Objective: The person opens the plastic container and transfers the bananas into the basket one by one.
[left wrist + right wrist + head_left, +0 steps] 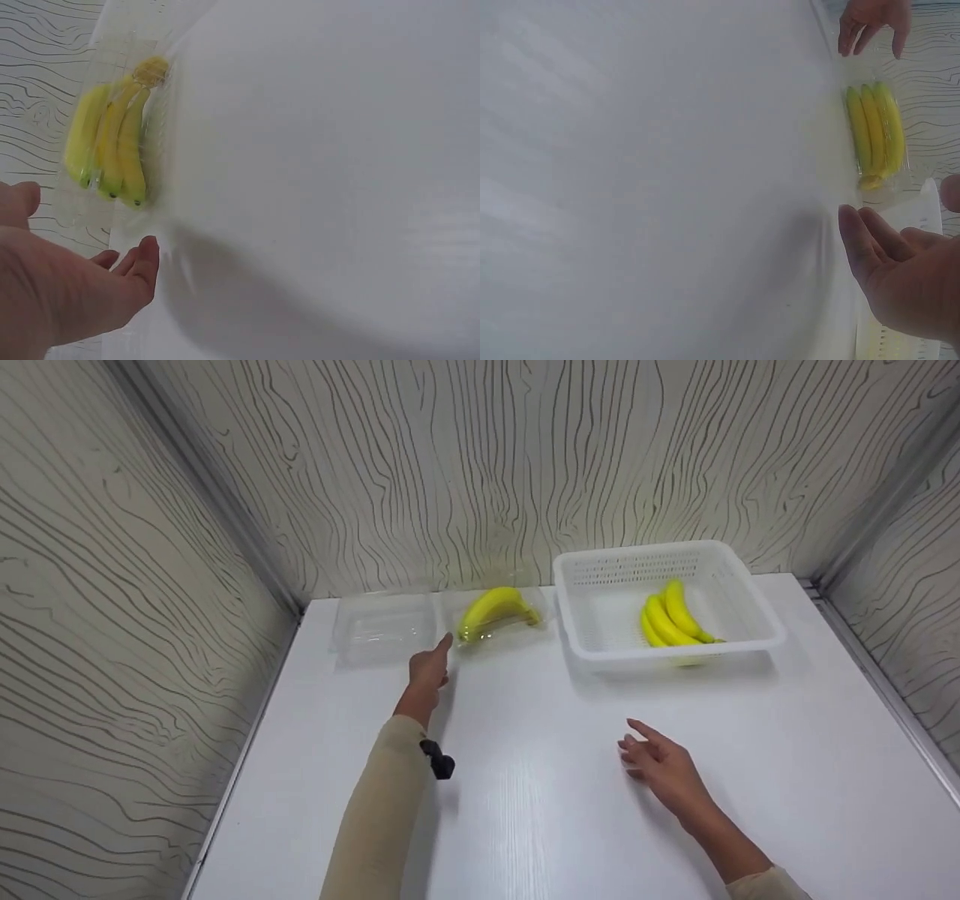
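A bunch of yellow bananas (495,610) (109,146) (875,126) lies in the right half of an open clear plastic clamshell box (386,628) at the back of the white table. My left hand (431,664) (71,289) (870,22) reaches toward the box's near edge, fingers straight and holding nothing. My right hand (660,761) (900,274) hovers over the table's middle right, fingers relaxed, empty. A second banana bunch (670,619) sits in a white perforated basket (600,585).
Wavy-patterned walls close the table (525,810) in at the back and on both sides. The basket stands at the back right, the clamshell's empty lid half at the back left.
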Available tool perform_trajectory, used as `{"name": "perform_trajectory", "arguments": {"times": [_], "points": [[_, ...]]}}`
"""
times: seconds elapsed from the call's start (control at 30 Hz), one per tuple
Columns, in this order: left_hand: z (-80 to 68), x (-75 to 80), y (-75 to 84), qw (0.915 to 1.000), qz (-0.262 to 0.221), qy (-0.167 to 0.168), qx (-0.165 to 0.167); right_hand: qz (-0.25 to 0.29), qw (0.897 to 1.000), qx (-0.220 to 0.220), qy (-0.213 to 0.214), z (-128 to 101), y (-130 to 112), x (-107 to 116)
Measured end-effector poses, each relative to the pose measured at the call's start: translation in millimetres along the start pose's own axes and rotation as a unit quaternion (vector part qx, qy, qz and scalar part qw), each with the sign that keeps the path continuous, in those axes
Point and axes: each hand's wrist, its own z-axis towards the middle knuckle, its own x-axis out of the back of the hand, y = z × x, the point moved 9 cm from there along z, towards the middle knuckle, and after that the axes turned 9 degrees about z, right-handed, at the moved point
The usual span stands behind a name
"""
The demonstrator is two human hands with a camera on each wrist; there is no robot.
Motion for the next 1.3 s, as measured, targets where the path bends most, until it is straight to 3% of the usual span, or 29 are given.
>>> {"name": "perform_trajectory", "arguments": {"times": [0.37,0.67,0.9,1.17,1.3], "points": [[11.7,-27.8,4.8,0.9999,0.012,0.002,0.004,0.025,1.0,0.004,0.0,3.0,0.8,-8.8],[18.2,-22.5,14.2,0.9979,-0.019,0.046,-0.041,0.026,1.0,0.009,-0.007,10.7,-6.8,-19.8],[22.9,-27.7,22.1,0.9986,-0.027,0.039,-0.024,0.024,1.0,0.004,-0.013,13.3,-10.2,-24.3],[20.7,-25.3,31.2,0.993,-0.033,0.09,-0.068,0.015,1.0,-0.002,-0.016,21.7,-15.9,-26.9],[17.5,-25.0,31.1,0.9929,-0.028,0.087,-0.076,0.014,1.0,0.007,-0.021,29.0,-24.2,-32.0]]}}
